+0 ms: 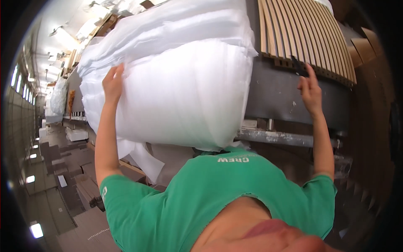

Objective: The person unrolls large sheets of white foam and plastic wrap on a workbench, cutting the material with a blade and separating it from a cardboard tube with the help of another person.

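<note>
White foam sheeting point(184, 92) is piled in thick layers in front of me and hangs over the near edge of the table. My left hand point(112, 84) is closed at the left part of the pile, its fingers pinching the foam. Out to the right, my right hand point(310, 90) holds a slim black knife point(298, 66), which points up and to the left. Its tip is close to the edge of a slatted wooden panel point(306, 35), and I cannot tell whether they touch.
The dark grey table point(277, 90) carries the foam and the panel. Below its edge runs a worn metal rail point(277, 136). Flat cardboard point(90, 227) covers the floor at the lower left. Brown cardboard sheets point(373, 101) stand at the far right. A loose foam strip point(145, 161) hangs down.
</note>
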Demonstrator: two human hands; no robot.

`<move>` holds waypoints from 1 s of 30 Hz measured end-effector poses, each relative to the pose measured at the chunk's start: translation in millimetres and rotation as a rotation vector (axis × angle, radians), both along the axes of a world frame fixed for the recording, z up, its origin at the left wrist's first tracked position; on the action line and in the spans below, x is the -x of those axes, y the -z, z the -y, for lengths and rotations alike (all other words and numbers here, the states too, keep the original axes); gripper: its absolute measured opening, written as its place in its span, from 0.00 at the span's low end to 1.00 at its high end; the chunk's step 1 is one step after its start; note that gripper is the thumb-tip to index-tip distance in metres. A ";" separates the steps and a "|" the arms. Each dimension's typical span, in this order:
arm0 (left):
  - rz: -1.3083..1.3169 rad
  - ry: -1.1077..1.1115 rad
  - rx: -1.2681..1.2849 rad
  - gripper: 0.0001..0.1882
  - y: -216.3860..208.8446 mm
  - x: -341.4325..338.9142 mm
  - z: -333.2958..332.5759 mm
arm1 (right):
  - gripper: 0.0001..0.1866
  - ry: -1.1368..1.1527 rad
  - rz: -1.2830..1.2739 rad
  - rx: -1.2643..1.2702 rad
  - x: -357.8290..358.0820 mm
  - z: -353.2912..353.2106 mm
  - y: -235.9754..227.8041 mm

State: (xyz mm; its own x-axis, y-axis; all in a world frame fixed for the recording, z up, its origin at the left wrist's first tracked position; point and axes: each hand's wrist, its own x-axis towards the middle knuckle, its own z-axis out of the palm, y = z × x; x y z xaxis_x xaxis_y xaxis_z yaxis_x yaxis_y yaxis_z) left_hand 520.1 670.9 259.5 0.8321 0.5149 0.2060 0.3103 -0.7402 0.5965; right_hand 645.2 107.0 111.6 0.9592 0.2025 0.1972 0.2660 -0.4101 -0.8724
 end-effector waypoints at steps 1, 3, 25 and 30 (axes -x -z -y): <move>0.084 0.126 -0.133 0.17 3.5 -13.3 8.0 | 0.22 0.003 -0.051 -0.264 -2.3 3.7 -0.3; 0.121 0.355 -0.442 0.18 24.3 -24.6 -4.7 | 0.14 -0.081 -0.098 -0.406 3.4 -8.6 -24.3; 0.083 0.324 -0.506 0.34 102.7 170.5 64.6 | 0.18 -0.792 -0.224 -0.030 -106.0 -318.7 -147.4; 0.400 0.297 -0.505 0.37 166.1 139.7 65.0 | 0.18 -0.409 -0.008 0.400 -170.0 -333.4 -161.3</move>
